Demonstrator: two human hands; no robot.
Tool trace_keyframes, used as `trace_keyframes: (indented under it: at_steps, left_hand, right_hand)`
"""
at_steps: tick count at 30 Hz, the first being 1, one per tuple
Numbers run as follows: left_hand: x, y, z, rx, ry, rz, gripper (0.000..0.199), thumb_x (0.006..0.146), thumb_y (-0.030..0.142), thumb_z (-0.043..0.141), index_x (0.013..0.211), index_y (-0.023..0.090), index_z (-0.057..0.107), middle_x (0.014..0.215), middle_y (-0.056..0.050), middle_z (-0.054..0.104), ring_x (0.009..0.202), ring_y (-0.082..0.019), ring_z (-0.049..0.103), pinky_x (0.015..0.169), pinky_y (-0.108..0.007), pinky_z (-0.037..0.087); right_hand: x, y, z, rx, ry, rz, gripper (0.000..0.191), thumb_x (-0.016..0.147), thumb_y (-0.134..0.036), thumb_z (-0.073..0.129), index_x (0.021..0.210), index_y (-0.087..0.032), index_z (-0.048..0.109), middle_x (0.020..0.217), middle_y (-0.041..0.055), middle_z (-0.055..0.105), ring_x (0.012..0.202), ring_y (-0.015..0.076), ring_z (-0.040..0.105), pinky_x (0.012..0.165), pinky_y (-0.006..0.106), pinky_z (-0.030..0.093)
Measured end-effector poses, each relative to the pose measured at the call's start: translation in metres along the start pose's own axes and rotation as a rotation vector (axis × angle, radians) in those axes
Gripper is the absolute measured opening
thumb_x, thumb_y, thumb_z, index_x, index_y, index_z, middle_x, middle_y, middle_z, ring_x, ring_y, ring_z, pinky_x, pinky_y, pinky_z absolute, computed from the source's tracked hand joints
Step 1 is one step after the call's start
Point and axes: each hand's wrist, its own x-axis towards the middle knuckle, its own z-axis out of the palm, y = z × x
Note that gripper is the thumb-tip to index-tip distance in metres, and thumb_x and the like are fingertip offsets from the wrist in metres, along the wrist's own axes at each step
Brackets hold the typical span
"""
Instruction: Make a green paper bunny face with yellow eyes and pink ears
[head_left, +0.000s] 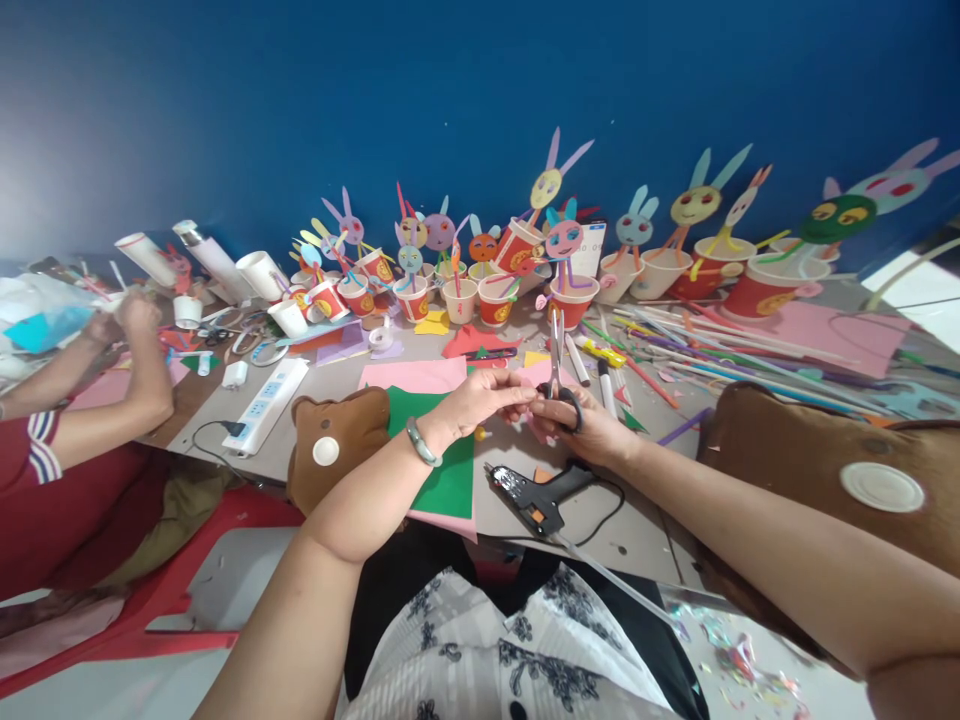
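Observation:
My right hand (589, 425) is closed round the black handles of a pair of scissors (556, 350), whose blades point up and away from me. My left hand (480, 405), below a green bangle (422, 442) on the wrist, is pinched close beside it, fingertips almost meeting the right ones. Whatever sits between the left fingertips is too small to make out. Under the left forearm lie green paper (450, 470) and pink paper (416, 374). A black glue gun (532, 498) rests on the table just below both hands.
Paper cups with bunny-faced figures (564, 240) line the wall. Coloured sticks (720, 350) lie at right. Brown cushions (810, 470) flank my arms. At left are a power strip (274, 400) and another person's hands (135, 315).

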Motion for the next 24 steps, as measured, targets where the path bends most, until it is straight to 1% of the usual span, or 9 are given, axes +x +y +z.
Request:
trace_keyframes:
  at_steps: [5,9,12,15,19,21,24]
  left_hand:
    - [-0.001,0.002,0.003,0.038,0.012,0.011,0.018,0.08,0.027,0.076,0.076,0.012,0.066,0.062,0.003,0.062,0.055,-0.005,0.056,0.057,-0.019,0.046]
    - [-0.003,0.006,0.005,0.056,0.051,0.017,0.017,0.082,0.022,0.072,0.072,0.012,0.064,0.058,0.003,0.059,0.054,-0.005,0.054,0.057,-0.019,0.045]
    - [-0.001,0.005,0.003,0.05,0.098,0.043,0.019,0.079,0.025,0.076,0.073,0.013,0.064,0.06,0.003,0.06,0.054,-0.005,0.053,0.056,-0.019,0.043]
    - [0.003,0.002,-0.002,0.024,0.14,0.091,0.024,0.075,0.03,0.08,0.073,0.013,0.062,0.06,0.004,0.059,0.053,-0.005,0.053,0.056,-0.02,0.043]
    - [0.006,-0.002,-0.004,-0.029,0.211,0.113,0.028,0.074,0.033,0.081,0.082,0.014,0.063,0.064,0.004,0.061,0.056,-0.006,0.056,0.057,-0.02,0.044]
    - [0.006,-0.002,-0.003,-0.032,0.204,0.098,0.03,0.073,0.033,0.082,0.085,0.014,0.063,0.066,0.005,0.062,0.056,-0.005,0.056,0.057,-0.02,0.044]
    - [0.006,-0.004,0.0,-0.006,0.128,0.068,0.031,0.073,0.032,0.083,0.084,0.012,0.063,0.067,0.004,0.062,0.053,-0.004,0.054,0.056,-0.02,0.044]
  right_hand:
    - [-0.001,-0.001,0.0,-0.015,0.018,0.003,0.044,0.082,-0.049,0.075,0.055,-0.019,0.057,0.047,-0.0022,0.049,0.046,0.011,0.045,0.049,0.028,0.04]
    - [-0.001,0.0,-0.001,-0.054,0.026,0.005,0.04,0.083,-0.046,0.074,0.057,-0.018,0.059,0.049,-0.002,0.051,0.047,0.0101,0.044,0.05,0.027,0.039]
    - [-0.002,0.0,-0.001,-0.087,0.047,0.003,0.036,0.083,-0.042,0.073,0.06,-0.018,0.061,0.05,-0.0023,0.052,0.048,0.0096,0.043,0.05,0.026,0.037]
    - [-0.002,0.0,-0.001,-0.114,0.061,-0.008,0.039,0.084,-0.041,0.073,0.056,-0.018,0.057,0.049,-0.0023,0.051,0.048,0.009,0.042,0.049,0.026,0.033]
    - [-0.002,0.001,0.0,-0.105,0.109,-0.003,0.04,0.083,-0.042,0.073,0.056,-0.019,0.056,0.047,-0.0029,0.049,0.046,0.0089,0.04,0.047,0.026,0.032]
    - [-0.002,0.002,0.001,-0.078,0.14,0.002,0.039,0.082,-0.043,0.075,0.058,-0.019,0.056,0.046,-0.0034,0.049,0.044,0.0088,0.039,0.045,0.026,0.031]
    - [-0.002,0.002,0.002,-0.059,0.157,0.003,0.039,0.082,-0.043,0.076,0.058,-0.019,0.056,0.046,-0.0036,0.049,0.044,0.0086,0.039,0.044,0.026,0.03]
